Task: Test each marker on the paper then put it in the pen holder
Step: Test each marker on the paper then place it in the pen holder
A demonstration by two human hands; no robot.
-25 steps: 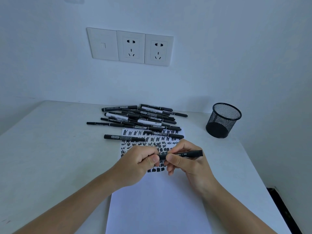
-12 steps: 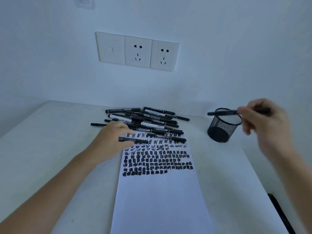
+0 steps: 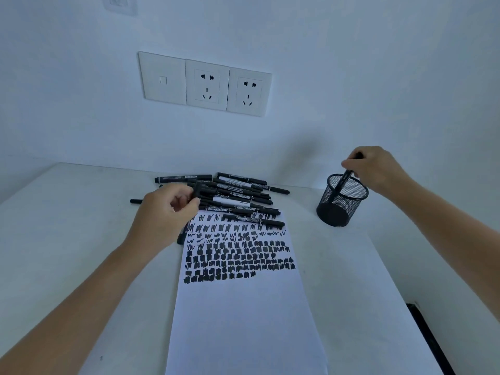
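A white sheet of paper [image 3: 243, 315] lies lengthwise on the table, its far half covered with rows of black scribbles. Behind it lies a heap of several black markers [image 3: 238, 193]. My left hand [image 3: 165, 215] is at the heap's left end, fingers closed around one black marker [image 3: 197, 191] that stands nearly upright. My right hand [image 3: 376, 169] hovers over the black mesh pen holder [image 3: 341, 201] at the right, pinching a black marker [image 3: 343, 181] that points down into the holder.
The table [image 3: 67, 239] is white and stands against a white wall with a three-panel socket plate [image 3: 205, 83]. The table's right edge [image 3: 400, 282] drops off to a dark floor strip.
My right hand carried the capped marker from the paper over to the holder and tipped it down inside. My left hand went to the heap and lifted another marker.
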